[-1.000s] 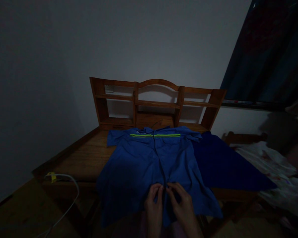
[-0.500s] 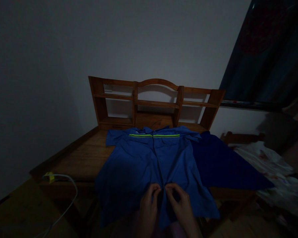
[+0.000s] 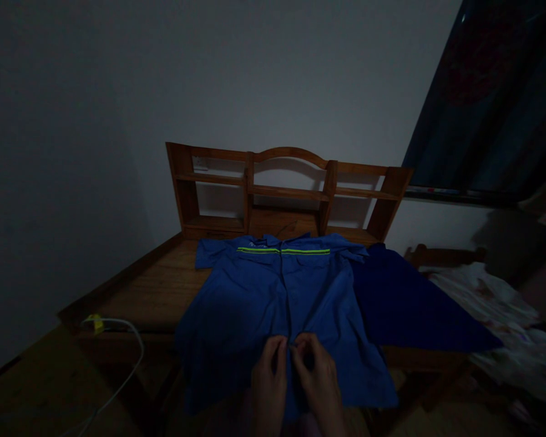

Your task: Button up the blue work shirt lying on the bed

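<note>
A blue short-sleeved shirt (image 3: 250, 303) with a bright yellow-green stripe across its chest lies front up on the wooden desk (image 3: 155, 291), collar toward the shelf. Its lower part hangs over the desk's near edge. My left hand (image 3: 270, 370) pinches the shirt's left front edge near the bottom of the opening. Close beside it, my right hand (image 3: 316, 370) pinches the facing right front edge. The fingertips of both hands nearly meet. Any buttons there are too dark and small to make out.
A darker blue cloth (image 3: 418, 303) covers the desk's right side. Behind stands a wooden shelf (image 3: 286, 193) against the wall. A white cable (image 3: 139, 340) with a yellow tag hangs off the left front corner. White plastic bags (image 3: 486, 297) lie at right by a chair.
My right hand has moved left, toward my left hand, bringing the shirt's two front edges closer together. The gap between them has narrowed. My left hand has shifted slightly left.
</note>
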`<action>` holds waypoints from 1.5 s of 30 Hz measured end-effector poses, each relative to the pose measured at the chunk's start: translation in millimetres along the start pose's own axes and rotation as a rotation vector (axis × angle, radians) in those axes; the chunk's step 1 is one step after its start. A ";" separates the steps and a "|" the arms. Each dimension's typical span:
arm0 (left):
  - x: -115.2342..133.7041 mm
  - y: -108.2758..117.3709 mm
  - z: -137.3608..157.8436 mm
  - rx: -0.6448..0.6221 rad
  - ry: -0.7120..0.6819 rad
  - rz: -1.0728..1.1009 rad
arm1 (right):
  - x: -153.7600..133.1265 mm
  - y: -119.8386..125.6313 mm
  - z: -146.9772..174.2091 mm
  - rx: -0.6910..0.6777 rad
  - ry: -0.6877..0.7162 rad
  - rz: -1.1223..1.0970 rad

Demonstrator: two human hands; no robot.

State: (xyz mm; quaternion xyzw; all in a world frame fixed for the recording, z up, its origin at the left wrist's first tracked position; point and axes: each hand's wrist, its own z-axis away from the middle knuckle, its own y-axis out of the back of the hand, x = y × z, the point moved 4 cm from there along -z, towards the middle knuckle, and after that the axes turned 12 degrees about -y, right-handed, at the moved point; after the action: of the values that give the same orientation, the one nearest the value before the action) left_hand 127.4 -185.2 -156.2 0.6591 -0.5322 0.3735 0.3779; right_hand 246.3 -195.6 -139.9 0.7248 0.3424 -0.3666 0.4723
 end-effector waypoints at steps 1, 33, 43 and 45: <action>1.3 2.0 -0.6 0.008 0.010 0.002 | -2.0 -3.6 1.6 0.012 0.004 0.004; -20.9 7.3 -7.5 0.024 0.112 0.106 | -9.1 -5.6 3.8 -0.002 0.032 -0.064; -33.9 2.2 -5.1 0.017 0.191 0.261 | -1.9 -10.1 1.3 0.000 0.028 -0.034; -38.5 1.0 -4.1 0.018 0.199 0.280 | -1.7 -10.2 1.9 -0.004 0.027 -0.032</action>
State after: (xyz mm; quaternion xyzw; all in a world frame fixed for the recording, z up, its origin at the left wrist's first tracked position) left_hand 120.2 -165.6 -188.7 0.5415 -0.5754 0.4908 0.3671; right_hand 236.5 -194.3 -143.4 0.7229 0.3611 -0.3638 0.4633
